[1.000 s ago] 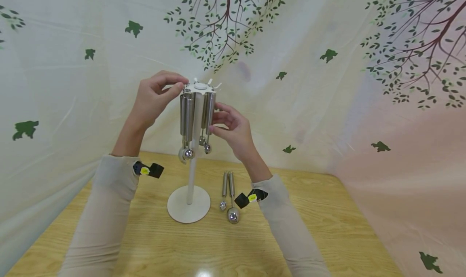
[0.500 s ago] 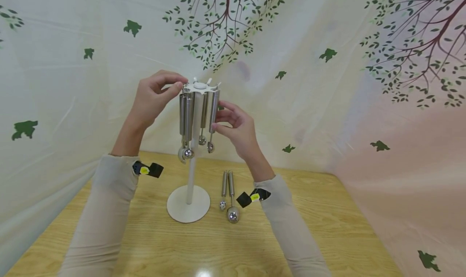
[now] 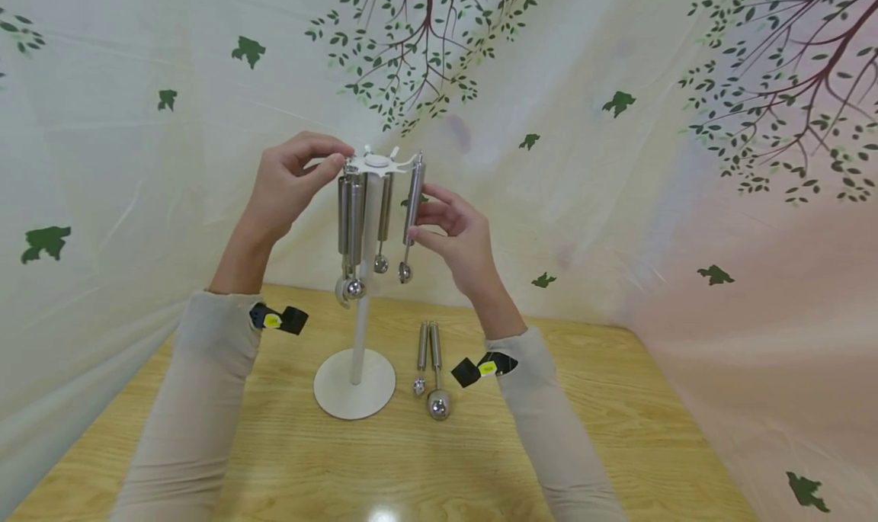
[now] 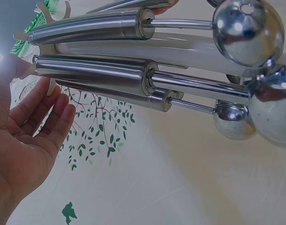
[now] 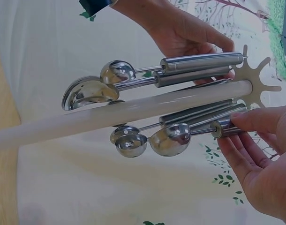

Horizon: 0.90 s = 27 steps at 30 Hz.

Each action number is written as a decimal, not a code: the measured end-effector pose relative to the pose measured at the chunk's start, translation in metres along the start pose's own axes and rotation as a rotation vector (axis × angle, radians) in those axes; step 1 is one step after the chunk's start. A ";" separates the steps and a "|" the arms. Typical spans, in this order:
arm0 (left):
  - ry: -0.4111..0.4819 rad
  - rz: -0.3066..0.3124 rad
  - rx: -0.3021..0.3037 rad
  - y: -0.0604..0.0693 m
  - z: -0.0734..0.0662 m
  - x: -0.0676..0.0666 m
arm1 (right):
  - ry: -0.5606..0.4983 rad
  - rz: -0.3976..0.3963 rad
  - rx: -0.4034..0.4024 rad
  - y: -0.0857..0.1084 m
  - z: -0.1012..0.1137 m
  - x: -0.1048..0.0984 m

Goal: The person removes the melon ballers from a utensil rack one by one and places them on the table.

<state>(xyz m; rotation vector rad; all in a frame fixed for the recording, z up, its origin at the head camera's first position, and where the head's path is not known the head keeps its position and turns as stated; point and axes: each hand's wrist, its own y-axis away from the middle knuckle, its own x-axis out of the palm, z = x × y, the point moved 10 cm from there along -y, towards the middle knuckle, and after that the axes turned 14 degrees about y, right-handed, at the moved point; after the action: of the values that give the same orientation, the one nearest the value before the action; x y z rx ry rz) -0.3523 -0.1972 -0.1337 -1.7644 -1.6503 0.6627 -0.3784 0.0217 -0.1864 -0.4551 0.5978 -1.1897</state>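
Note:
A white stand (image 3: 361, 320) with a hooked top plate (image 3: 376, 162) bears several steel melon ballers (image 3: 356, 225) hanging bowl down. At the plate's left edge, my left hand (image 3: 284, 183) pinches a hook arm between thumb and forefinger, seen closer in the left wrist view. My right hand (image 3: 461, 236) holds one melon baller (image 3: 414, 202) by its handle (image 5: 226, 127), thumb on one side and fingers on the other. This baller tilts slightly, its top ring at the tip of the right hook. Whether the ring is round the hook cannot be told.
Two more scoop-like tools, a small one (image 3: 420, 385) and a larger one (image 3: 440, 405), lie side by side on the wooden table (image 3: 583, 423), right of the stand's round base (image 3: 354, 400). A leaf-patterned curtain (image 3: 549, 225) hangs behind the table.
My right hand has moved right and slightly up with the melon baller, away from the pole to the hook's outer tip. My left hand has stayed in place.

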 end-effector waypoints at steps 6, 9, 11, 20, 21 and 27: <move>-0.004 -0.002 -0.007 0.000 -0.001 0.001 | 0.002 0.000 0.035 0.007 -0.007 -0.007; -0.004 -0.002 -0.007 0.001 -0.001 0.001 | 0.019 -0.003 0.066 0.012 -0.015 -0.013; 0.001 -0.001 -0.005 0.001 -0.002 0.001 | 0.033 -0.007 0.088 0.016 -0.022 -0.018; 0.036 0.000 0.009 0.001 -0.004 0.002 | 0.066 -0.010 0.185 0.036 -0.060 -0.041; 0.038 -0.001 0.011 0.001 -0.004 0.002 | 0.072 -0.010 0.198 0.038 -0.063 -0.044; 0.029 -0.006 0.010 0.003 -0.004 0.002 | 0.108 -0.011 0.258 0.055 -0.084 -0.058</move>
<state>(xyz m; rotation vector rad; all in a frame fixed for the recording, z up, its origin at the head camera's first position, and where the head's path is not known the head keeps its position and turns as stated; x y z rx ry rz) -0.3470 -0.1959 -0.1328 -1.7536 -1.6289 0.6384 -0.4076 0.0928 -0.2738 -0.1770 0.5255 -1.2875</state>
